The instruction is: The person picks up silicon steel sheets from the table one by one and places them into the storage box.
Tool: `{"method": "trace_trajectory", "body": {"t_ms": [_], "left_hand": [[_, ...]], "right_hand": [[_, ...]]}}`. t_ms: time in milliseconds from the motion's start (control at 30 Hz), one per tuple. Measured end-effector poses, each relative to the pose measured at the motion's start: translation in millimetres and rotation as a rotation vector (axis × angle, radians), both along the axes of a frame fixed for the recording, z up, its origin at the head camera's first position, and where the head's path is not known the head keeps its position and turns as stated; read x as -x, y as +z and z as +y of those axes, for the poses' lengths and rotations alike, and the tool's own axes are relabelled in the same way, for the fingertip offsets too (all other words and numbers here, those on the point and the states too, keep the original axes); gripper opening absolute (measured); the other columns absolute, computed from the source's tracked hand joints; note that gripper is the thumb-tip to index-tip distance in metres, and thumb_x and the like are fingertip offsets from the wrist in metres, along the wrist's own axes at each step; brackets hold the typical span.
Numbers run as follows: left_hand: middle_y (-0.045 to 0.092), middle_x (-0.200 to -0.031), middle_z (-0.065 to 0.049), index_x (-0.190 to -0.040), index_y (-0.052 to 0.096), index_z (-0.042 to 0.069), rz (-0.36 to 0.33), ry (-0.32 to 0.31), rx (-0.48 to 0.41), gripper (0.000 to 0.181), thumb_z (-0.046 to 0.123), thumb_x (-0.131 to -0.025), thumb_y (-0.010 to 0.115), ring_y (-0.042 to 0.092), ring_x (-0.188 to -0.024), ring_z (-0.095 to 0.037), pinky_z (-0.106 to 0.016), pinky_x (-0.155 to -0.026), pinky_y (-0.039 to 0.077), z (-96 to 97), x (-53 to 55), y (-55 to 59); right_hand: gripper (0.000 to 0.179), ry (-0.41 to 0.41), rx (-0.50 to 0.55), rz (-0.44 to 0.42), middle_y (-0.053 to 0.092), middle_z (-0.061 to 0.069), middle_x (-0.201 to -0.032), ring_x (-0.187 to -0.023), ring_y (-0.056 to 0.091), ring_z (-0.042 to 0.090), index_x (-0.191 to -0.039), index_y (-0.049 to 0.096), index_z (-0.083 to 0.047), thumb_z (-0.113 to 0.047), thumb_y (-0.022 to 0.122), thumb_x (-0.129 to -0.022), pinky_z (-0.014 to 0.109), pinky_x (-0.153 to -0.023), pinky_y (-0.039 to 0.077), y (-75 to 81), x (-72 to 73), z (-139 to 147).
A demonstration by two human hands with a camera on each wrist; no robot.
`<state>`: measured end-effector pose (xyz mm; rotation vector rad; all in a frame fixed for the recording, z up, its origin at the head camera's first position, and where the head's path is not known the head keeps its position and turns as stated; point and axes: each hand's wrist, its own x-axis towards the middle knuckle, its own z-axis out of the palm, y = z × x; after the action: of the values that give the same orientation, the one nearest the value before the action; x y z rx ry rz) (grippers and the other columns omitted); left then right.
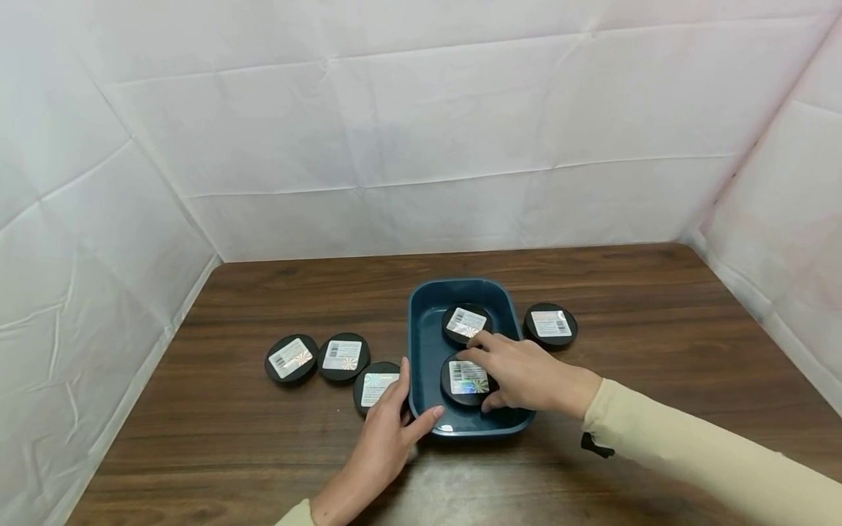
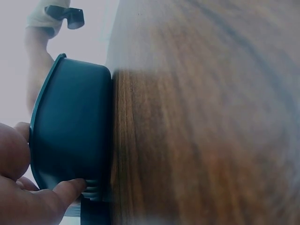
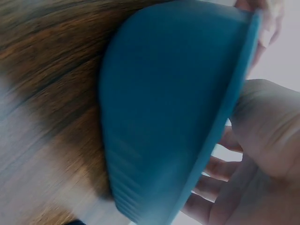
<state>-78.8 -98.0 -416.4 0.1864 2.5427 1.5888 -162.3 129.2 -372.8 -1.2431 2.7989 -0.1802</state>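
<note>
A dark blue rectangular tray (image 1: 426,351) stands on the table, its deep outer wall (image 2: 72,122) filling much of the left wrist view. Two flat round black containers with white labels lie inside: a far one (image 1: 464,322) and a near one (image 1: 465,378). My right hand (image 1: 526,372) reaches over the right rim and holds the near container by its edge, thumb on the near side. With my left hand (image 1: 384,431) I grip the tray's near left corner, thumb over the rim and fingers along the outside. The right wrist view hides the containers behind the wall (image 3: 159,112).
Left of the tray lie three more labelled black containers: the leftmost (image 1: 291,359), a middle one (image 1: 343,356) and one (image 1: 376,387) partly behind my left hand. Another container (image 1: 551,324) lies right of the tray. White sheeting (image 1: 395,131) surrounds the brown wooden table (image 1: 217,409).
</note>
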Motion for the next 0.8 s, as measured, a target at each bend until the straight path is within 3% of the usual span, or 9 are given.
{"method": "trace_trajectory", "body": {"t_ms": [233,567,800], "left_hand": [[0.031,-0.16,-0.025,-0.16,0.013,0.003,-0.007,-0.009,-0.002,0.091,0.04,-0.096,0.066,0.037,-0.146,-0.037,-0.044,-0.108,0.047,0.9,0.9,0.1],[0.032,-0.16,-0.024,-0.16,0.013,0.003,0.003,0.005,0.006,0.09,0.038,-0.097,0.066,0.038,-0.145,-0.035,-0.043,-0.108,0.046,0.9,2.4,-2.9],[0.034,-0.159,-0.025,-0.16,0.014,0.001,0.02,0.004,0.01,0.089,0.037,-0.097,0.066,0.04,-0.144,-0.037,-0.044,-0.107,0.047,0.4,3.5,-3.8]], "right_hand": [[0.057,-0.054,0.115,0.036,0.061,0.008,-0.129,-0.107,0.067,0.023,-0.128,0.067,-0.012,-0.035,0.086,-0.079,0.04,-0.08,0.06,10.4,-7.1,6],[0.036,-0.042,0.228,0.108,0.063,0.007,-0.127,-0.109,0.065,0.02,-0.118,0.073,-0.012,-0.028,0.08,-0.086,0.039,-0.088,0.058,6.0,-16.3,0],[0.029,-0.059,0.319,0.07,0.062,0.007,-0.13,-0.115,0.063,0.021,-0.116,0.074,-0.011,-0.023,0.076,-0.09,0.04,-0.091,0.057,4.8,-23.1,-2]]}}
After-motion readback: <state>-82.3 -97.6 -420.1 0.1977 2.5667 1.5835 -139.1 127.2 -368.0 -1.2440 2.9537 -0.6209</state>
